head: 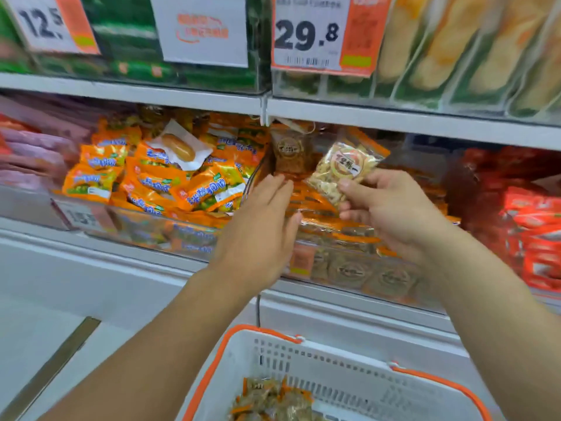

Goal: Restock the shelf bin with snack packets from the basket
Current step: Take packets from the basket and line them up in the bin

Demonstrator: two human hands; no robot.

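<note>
- Head view: right grip (391, 208) is pinching a snack packet (343, 171) by its lower edge, thumb in front, right over the clear shelf bin (349, 268).
- Left grip (258, 229) is flat-fingered and holding nothing, just beside it.
- Basket (303, 360) sits below both grips with more packets (273, 402) inside.

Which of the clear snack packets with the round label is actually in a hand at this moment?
The pale packet pinched by the right hand, above the bin. The darker packet stands untouched behind the open left hand.
</note>
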